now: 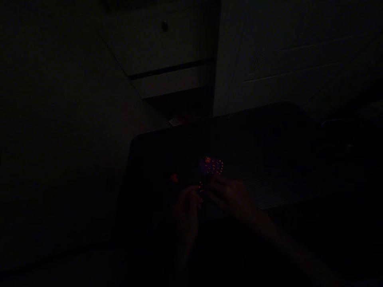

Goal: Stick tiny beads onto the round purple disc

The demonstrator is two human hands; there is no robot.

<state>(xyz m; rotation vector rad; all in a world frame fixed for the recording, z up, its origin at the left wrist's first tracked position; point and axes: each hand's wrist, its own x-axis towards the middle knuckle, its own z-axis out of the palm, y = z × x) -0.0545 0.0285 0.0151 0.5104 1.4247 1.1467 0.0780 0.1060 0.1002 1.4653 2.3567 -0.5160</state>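
The picture is very dark. On the dark table lies a purple rounded piece (206,169) dotted with small yellow and orange bits, with an orange lump (206,160) at its upper left. My left hand (189,203) is just below and left of it, thumb and forefinger pressed together. Several tiny pale and orange bits (200,186) show between the hands, close to the left fingertips. Just below the purple piece is my right hand (229,193), its fingers bent in towards those bits. Whatever either hand pinches is too dark to make out.
A red-orange lump (174,177) lies on the table (263,139) to the left. Behind the far table edge stand a pale cabinet with a round knob (164,26) and a pale panel (269,56). A wall runs along the left.
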